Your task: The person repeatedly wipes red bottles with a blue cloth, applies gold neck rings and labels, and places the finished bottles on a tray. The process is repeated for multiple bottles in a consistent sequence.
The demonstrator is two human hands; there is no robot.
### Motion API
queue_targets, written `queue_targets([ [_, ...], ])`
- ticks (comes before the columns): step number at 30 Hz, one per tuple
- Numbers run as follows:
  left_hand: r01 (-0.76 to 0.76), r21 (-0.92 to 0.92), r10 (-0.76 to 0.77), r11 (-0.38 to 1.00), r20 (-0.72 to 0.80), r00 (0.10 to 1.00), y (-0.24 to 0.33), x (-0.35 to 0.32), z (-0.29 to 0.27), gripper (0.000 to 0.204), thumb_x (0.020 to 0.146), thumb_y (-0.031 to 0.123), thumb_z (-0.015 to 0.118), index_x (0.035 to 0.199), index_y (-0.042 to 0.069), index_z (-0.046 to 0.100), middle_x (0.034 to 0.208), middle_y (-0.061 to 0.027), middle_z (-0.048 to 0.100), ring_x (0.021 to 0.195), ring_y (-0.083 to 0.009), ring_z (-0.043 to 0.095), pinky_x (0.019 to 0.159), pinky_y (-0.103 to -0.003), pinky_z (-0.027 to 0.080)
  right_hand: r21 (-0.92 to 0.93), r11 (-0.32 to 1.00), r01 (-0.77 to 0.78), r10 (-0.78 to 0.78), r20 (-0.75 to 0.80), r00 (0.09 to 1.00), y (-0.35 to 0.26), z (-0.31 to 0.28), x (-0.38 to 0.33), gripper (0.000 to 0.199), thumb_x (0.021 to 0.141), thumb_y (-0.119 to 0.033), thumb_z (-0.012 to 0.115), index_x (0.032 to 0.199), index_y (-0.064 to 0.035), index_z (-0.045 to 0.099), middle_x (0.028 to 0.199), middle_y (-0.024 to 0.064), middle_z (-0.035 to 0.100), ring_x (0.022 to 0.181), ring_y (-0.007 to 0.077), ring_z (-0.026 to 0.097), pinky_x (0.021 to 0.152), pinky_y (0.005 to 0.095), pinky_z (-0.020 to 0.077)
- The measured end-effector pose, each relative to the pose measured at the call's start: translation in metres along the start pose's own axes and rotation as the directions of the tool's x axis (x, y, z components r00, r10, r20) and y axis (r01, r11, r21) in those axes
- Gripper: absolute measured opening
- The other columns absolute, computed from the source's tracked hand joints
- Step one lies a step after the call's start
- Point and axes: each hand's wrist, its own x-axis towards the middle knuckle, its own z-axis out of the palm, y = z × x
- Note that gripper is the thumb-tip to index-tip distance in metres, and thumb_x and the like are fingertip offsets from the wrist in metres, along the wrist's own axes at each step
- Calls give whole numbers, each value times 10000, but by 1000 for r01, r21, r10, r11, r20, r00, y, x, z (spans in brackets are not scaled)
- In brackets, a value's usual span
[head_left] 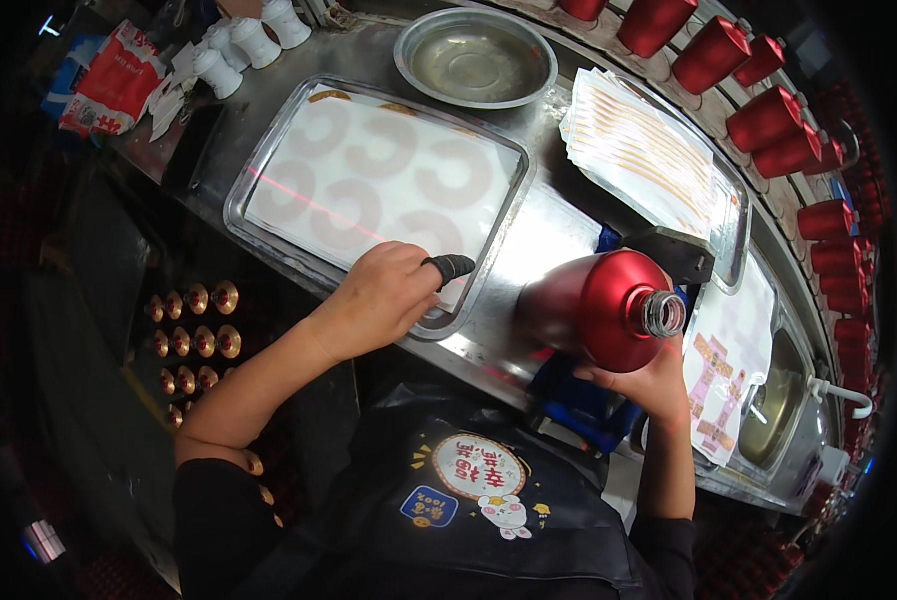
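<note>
In my right hand (648,385) is a shiny red glass bottle (613,305) with a clear threaded neck, tilted toward me. My fingers wrap its far side, partly hidden by it. A dark plate-like part (673,255) and a blue holder (580,405) are close behind and below the bottle. My left hand (388,295) is at the near right corner of a stack of white sheets (368,180), fingers bent together at the corner. One finger wears a black cover (450,267). Pale C-shaped prints show on the sheets, which lie in a metal tray (520,200).
A metal basin of liquid (478,60) stands beyond the tray. Right of it lie fanned patterned sheets (638,140); nearer are pink-and-gold sheets (718,380) and a sink (773,410). Red bottles (713,55) line the right side. Gold-coloured caps (198,340) stand at lower left.
</note>
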Motion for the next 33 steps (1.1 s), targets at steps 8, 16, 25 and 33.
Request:
queue_targets([
  [8,227,-139,-266,964,-458,848,-10,23,-44,129,874,40,694,984,0,640,813,-128,657,667,-281,649,593,-372,511,181,973,141,-142,-11,990,-2,0,-3,1393,495,-307,1007,1610,-40,215,1442,160,537,1384,269,491,1151,430,410],
  [16,142,-136,-196,981,-663,723,-53,99,-139,74,879,40,678,900,8,614,739,-95,674,568,-175,622,562,-293,503,64,994,86,-74,-169,983,-17,-37,-12,1346,563,-554,941,1595,-4,274,1435,117,537,585,-17,395,494,172,262],
  [25,-106,-65,24,992,-732,681,3,180,-176,68,893,-23,637,947,0,601,763,-54,670,662,-96,632,597,-269,506,-23,964,264,-259,-294,920,-60,-4,53,694,881,-156,761,1505,-46,475,1282,150,640,793,62,654,636,172,478],
  [33,-505,119,441,855,-680,587,127,235,-71,243,668,105,717,866,46,590,767,-106,643,725,-290,677,629,-415,533,-243,840,485,-538,-260,802,-40,2,130,351,944,-40,623,1291,15,645,1076,61,682,843,143,645,807,281,527],
])
